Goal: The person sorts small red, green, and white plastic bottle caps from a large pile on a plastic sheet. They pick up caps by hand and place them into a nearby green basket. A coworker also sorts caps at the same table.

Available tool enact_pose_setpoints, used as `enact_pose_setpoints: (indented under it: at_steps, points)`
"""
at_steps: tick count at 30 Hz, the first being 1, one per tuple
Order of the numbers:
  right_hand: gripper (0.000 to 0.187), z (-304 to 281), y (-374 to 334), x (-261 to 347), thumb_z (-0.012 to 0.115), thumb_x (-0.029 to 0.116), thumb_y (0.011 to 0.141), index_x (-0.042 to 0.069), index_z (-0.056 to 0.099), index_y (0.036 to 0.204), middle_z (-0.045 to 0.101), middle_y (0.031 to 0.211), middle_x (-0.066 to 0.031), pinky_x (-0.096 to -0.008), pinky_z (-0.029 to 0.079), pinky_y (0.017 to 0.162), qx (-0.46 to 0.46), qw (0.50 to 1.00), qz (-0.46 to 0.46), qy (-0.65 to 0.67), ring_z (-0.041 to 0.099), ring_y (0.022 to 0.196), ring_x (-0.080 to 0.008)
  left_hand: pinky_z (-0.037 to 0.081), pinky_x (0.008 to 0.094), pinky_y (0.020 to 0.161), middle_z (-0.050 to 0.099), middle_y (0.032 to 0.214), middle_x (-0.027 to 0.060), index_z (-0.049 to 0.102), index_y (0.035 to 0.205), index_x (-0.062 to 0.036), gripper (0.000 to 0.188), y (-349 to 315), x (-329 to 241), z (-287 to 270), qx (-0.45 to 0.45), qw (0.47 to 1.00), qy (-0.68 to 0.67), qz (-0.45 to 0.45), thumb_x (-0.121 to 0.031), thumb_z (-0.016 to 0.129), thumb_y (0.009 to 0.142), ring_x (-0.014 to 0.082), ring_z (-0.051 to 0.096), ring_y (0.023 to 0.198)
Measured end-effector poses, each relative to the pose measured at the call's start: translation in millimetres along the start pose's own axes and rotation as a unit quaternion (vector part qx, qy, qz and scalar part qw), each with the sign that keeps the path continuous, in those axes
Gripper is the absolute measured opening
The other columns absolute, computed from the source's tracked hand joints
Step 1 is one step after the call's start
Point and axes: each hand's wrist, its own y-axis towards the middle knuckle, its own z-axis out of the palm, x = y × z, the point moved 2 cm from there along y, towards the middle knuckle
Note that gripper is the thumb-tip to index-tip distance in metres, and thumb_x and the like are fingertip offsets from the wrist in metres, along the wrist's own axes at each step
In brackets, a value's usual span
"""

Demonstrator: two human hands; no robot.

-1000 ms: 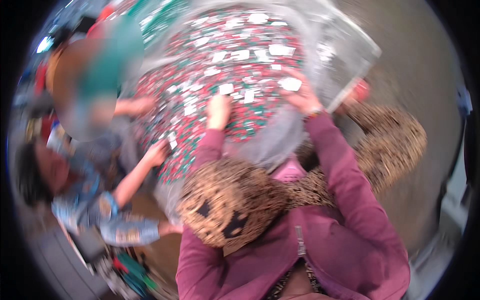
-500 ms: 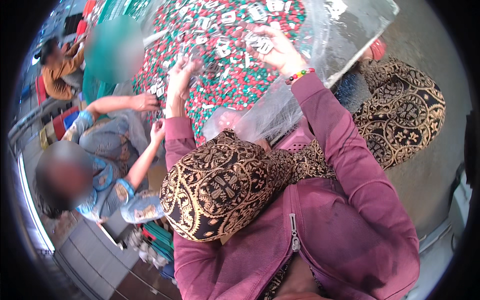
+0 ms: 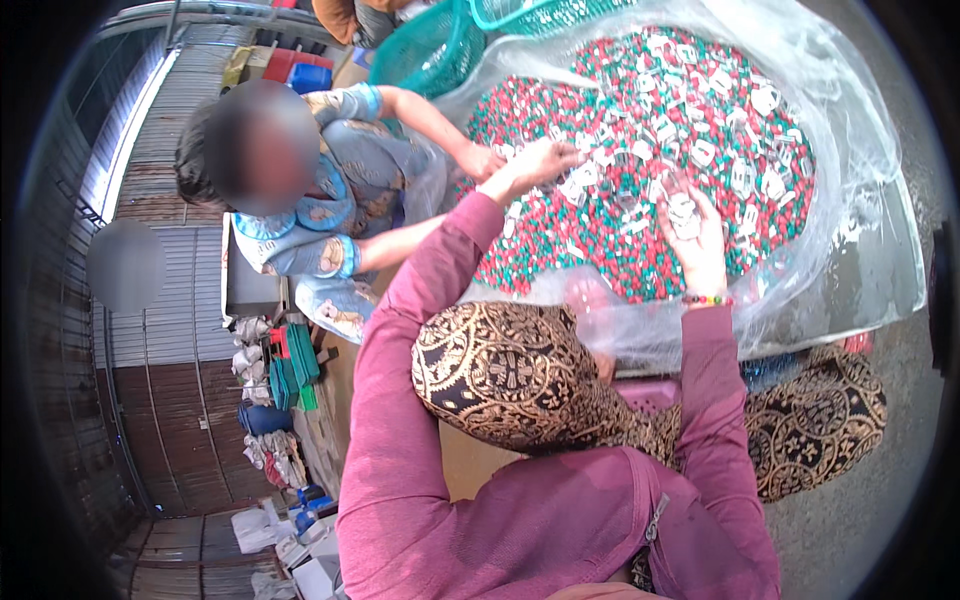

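Note:
A wide heap of small red and green pieces [image 3: 560, 235] is spread before me, with several white and clear flat plastic pieces [image 3: 703, 152] scattered over it. Palm up, my right hand [image 3: 704, 240] holds a few white plastic pieces [image 3: 684, 214], its fingers curled around them above the heap's right part. My left hand [image 3: 532, 165] reaches over the heap's left part, fingers stretched to the right. It is close to some clear pieces [image 3: 577, 184], and nothing shows in it.
Clear plastic sheeting [image 3: 850, 130] lies under the heap on a wet grey tabletop [image 3: 875, 255]. On the left a co-worker in blue [image 3: 340, 160] sits with a hand [image 3: 480, 160] at the heap's edge, close to my left arm. Green baskets [image 3: 430, 50] stand at the back.
The view has swung left, so the heap sits further right. My left hand has come away from the clear piece it held and lowered toward the heap; my right still holds white pieces.

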Motion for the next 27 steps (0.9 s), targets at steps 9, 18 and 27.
enact_pose_setpoints:
  at_steps: [9,18,27]
  points:
    - [0.029,-9,1,1,0.059,0.01,0.088,0.004,0.053,0.116,0.058,0.082,-0.0055,-0.0198,0.042,0.044,0.024,0.998,0.047,-0.034,0.056,0.068,-0.0167,0.05,0.0232,0.07,0.066,0.087,-0.001,0.064,0.097,-0.0081,0.02,-10,36,28,-0.013,0.831,-0.555,0.019,-0.025,0.067,0.087,0.0081,0.062,0.08]
    - [0.043,8,-9,9,0.054,0.004,0.089,0.006,0.044,0.131,0.052,0.103,-0.0088,-0.0185,0.043,0.044,0.092,0.994,-0.005,-0.061,0.052,0.086,-0.0177,0.05,0.0228,0.042,0.06,0.1,0.0075,0.046,0.117,-0.0082,0.035,-23,26,51,-0.025,0.648,-0.751,0.126,-0.006,0.059,0.085,0.0215,0.065,0.085]
    - [0.044,-23,-22,37,0.053,0.01,0.092,0.009,0.04,0.135,0.053,0.105,-0.0081,-0.0169,0.041,0.044,0.025,0.998,-0.039,-0.053,0.052,0.09,-0.0182,0.048,0.0254,0.046,0.062,0.087,0.0066,0.057,0.095,-0.0028,0.027,30,19,109,-0.044,0.791,-0.609,0.036,-0.021,0.071,0.082,0.0152,0.064,0.072]
